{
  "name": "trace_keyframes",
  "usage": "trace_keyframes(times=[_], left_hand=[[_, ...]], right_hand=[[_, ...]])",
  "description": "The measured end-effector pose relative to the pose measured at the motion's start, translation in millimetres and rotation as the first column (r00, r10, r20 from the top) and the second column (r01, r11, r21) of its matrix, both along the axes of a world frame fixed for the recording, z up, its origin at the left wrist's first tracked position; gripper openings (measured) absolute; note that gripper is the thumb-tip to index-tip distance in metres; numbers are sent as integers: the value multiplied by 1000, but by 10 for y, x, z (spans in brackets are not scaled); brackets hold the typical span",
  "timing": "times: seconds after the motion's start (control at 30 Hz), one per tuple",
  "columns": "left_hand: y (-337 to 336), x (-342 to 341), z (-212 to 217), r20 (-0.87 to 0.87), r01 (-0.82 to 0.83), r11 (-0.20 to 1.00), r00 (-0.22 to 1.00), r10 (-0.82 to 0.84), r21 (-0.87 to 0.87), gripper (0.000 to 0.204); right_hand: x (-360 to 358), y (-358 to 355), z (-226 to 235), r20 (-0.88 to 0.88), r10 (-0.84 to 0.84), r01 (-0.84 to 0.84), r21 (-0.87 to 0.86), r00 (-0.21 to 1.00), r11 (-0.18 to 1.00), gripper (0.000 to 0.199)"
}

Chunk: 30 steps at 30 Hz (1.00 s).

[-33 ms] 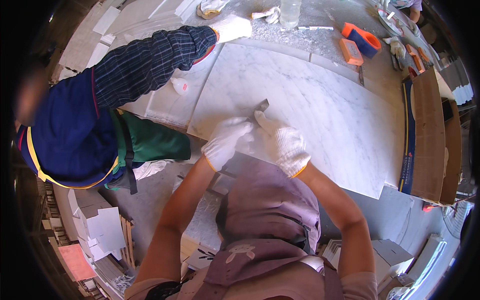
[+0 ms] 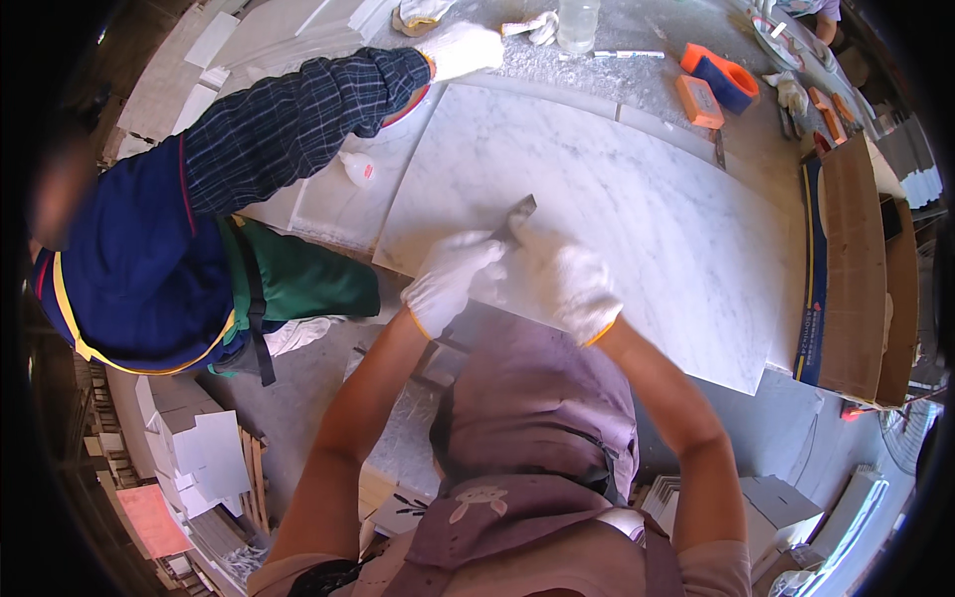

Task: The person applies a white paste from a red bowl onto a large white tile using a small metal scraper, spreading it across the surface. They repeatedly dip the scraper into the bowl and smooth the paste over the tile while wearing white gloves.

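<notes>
My left hand, in a white knit glove, is closed around a small metal scraper. The scraper's flat grey blade points up and away, and its handle is hidden in the glove. Close beside the blade on the right is my right hand, also gloved; its fingers are smeared by motion, so their grip is unclear. Both hands are over the near edge of a large white marble-look slab with grey veins, lying on the worktable.
A co-worker's gloved hand rests near the slab's far left corner. Farther back are a clear bottle, a marker, an orange block and an orange-blue ring-shaped object. A cardboard box stands to the right; a small white bottle lies left.
My right hand has shifted slightly to the right and is now blurred, its thumb no longer distinct at the blade. My left hand and the scraper look almost unmoved.
</notes>
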<state>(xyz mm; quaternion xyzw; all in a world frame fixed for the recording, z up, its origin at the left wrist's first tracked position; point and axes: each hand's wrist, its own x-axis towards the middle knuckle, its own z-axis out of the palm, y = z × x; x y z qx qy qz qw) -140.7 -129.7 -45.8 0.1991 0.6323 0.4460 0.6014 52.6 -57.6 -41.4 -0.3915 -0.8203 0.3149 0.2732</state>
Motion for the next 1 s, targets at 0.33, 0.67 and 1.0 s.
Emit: trace_keyframes(times=[0.33, 0.67, 1.0], left_hand=[[69, 67, 42, -7, -9, 1000, 1000, 9, -11, 41], [93, 159, 24, -77, 7, 1000, 997, -6, 11, 35], [132, 108, -61, -14, 47, 998, 999, -46, 35, 36]], right_hand=[[5, 82, 168, 7, 18, -17, -117, 1000, 993, 44], [82, 364, -58, 227, 253, -211, -194, 941, 958, 43], [41, 211, -44, 71, 112, -102, -128, 991, 986, 44]])
